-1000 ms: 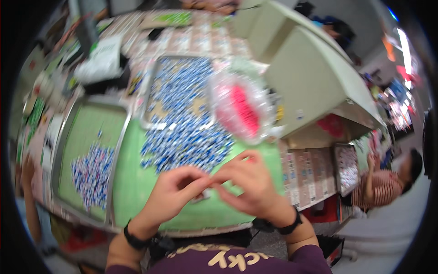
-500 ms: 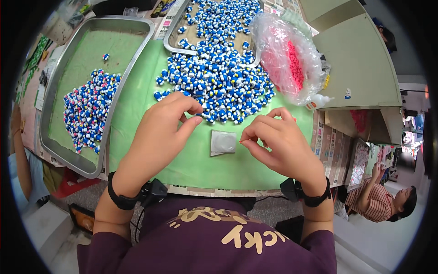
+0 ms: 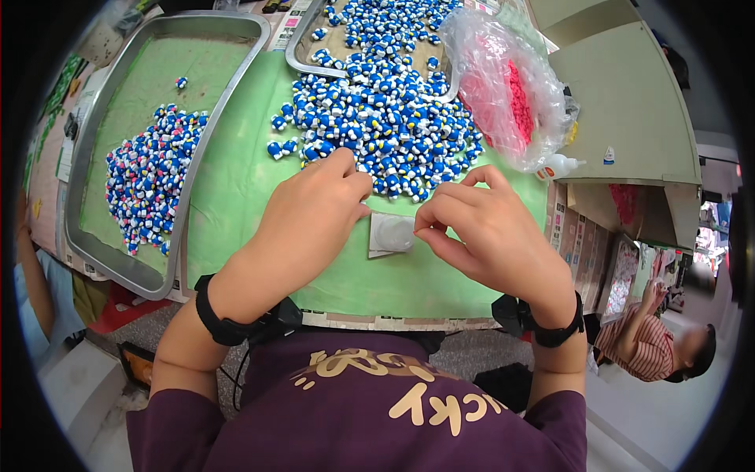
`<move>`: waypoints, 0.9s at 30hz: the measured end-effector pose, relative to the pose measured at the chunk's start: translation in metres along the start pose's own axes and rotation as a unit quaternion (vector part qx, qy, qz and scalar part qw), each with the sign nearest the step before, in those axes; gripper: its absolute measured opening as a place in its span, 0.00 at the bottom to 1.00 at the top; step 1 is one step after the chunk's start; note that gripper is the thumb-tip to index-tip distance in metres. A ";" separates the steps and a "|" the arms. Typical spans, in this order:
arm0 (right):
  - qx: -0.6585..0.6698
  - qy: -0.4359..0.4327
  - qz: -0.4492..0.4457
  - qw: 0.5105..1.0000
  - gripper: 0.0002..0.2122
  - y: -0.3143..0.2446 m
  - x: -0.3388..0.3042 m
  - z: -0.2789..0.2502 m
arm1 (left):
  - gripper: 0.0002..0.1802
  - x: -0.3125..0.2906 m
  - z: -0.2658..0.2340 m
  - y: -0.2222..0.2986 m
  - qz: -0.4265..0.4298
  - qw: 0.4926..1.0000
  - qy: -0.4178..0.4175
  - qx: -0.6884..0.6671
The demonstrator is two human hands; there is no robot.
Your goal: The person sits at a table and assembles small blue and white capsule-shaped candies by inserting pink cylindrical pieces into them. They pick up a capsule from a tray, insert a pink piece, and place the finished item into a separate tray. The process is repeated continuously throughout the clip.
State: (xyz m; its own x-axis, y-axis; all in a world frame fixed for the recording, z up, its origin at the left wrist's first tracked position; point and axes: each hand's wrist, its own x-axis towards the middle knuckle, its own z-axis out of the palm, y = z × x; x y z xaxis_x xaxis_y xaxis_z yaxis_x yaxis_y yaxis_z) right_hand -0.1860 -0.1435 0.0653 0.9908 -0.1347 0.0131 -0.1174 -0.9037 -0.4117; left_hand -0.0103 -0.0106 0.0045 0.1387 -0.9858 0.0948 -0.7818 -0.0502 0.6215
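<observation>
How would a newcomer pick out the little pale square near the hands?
On the green mat, find the blue-and-white pile. On its near side, between the left hand and right hand, lies a small pale square. A round translucent disc on top sets it apart from the pile.

Below your left hand (image 3: 318, 204), cream lettering (image 3: 432, 407) on your purple shirt (image 3: 346, 440) is big enough to read. Beyond your right hand (image 3: 480, 228), the orange label (image 3: 546, 171) on the white bottle (image 3: 561, 165) and the small sticker (image 3: 609, 155) on the beige box (image 3: 629, 94) are too tiny; so is the print on the desk covering (image 3: 580, 250) to its right.
</observation>
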 end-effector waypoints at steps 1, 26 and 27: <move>-0.003 -0.003 -0.004 1.000 0.04 0.000 0.001 0.000 | 0.08 -0.002 -0.001 -0.002 0.009 1.000 -0.002 0.003; 0.121 0.030 0.057 0.990 0.03 -0.012 0.011 -0.026 | 0.13 -0.006 -0.032 -0.002 -0.112 0.789 -0.019 -0.604; 0.144 0.054 0.068 0.986 0.03 -0.013 0.010 -0.028 | 0.13 -0.005 -0.032 0.000 -0.113 0.774 -0.019 -0.623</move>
State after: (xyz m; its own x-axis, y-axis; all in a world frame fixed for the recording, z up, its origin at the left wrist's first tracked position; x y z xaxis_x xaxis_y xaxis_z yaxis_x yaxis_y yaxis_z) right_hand -0.1762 -0.1445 0.0960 0.9521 -0.3042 0.0305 -0.2100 -0.7233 -0.6578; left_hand 0.0084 -0.0006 0.0286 0.1496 -0.9796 -0.1343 0.4555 -0.0523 0.8887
